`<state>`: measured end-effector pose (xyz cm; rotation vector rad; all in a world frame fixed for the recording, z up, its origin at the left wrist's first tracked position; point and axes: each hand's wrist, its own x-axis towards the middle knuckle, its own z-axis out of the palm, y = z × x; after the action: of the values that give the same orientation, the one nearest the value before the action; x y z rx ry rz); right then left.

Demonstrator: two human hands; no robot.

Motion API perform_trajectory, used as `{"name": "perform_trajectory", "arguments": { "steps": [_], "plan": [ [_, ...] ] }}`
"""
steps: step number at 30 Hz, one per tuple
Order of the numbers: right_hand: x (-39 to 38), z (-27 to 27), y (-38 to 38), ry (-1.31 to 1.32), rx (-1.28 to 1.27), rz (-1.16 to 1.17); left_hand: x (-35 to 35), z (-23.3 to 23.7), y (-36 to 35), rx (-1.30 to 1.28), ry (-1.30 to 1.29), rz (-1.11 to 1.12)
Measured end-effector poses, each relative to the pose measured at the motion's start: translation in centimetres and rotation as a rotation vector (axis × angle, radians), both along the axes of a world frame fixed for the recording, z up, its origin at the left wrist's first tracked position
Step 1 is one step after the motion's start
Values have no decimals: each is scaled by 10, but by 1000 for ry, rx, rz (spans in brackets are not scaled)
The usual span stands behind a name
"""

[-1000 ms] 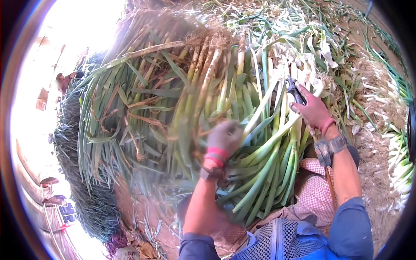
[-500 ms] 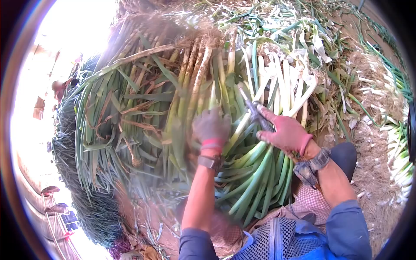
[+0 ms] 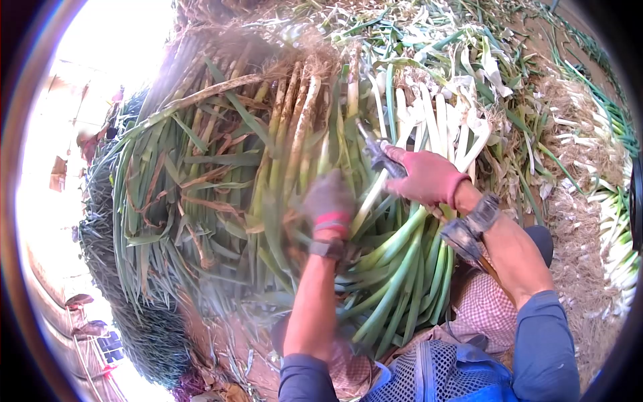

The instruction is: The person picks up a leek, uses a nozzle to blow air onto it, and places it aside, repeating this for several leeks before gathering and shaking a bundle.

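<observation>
My right hand (image 3: 429, 177), in a reddish glove, is closed around a dark blow gun (image 3: 383, 159), its thin nozzle pointing up and to the left. A hose (image 3: 492, 271) runs back along the forearm. My left hand (image 3: 328, 201), in a glove with a red cuff, is smeared by motion over the long green onions (image 3: 288, 141); its fingers and anything in them cannot be made out. Beneath and beside my right hand lie cleaner green onions (image 3: 439, 127) with white stems, their green leaves (image 3: 395, 288) curving toward my lap.
Untrimmed green onions with brown, dry leaves (image 3: 201, 187) are heaped on the left. Peeled-off leaf scraps (image 3: 462, 53) cover the back. Rows of white-stemmed onions (image 3: 619, 248) with roots line the right side. A dark green stack (image 3: 147, 328) stands at far left.
My right hand and the blow gun have shifted slightly left and up. My left hand stays in about the same spot, still blurred.
</observation>
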<state>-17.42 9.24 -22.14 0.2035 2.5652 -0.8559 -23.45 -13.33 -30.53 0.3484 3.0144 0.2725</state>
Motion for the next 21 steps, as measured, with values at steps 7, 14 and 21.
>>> {"name": "perform_trajectory", "arguments": {
  "steps": [7,14,21],
  "plan": [
    [61,21,-8,-147,-252,110,-24,-11,-53,239,126,8],
    [77,7,-8,-81,-252,212,11,-5,-20,36,5,-8],
    [44,13,-18,-90,-116,223,4,7,5,-126,-309,6]
  ]
}}
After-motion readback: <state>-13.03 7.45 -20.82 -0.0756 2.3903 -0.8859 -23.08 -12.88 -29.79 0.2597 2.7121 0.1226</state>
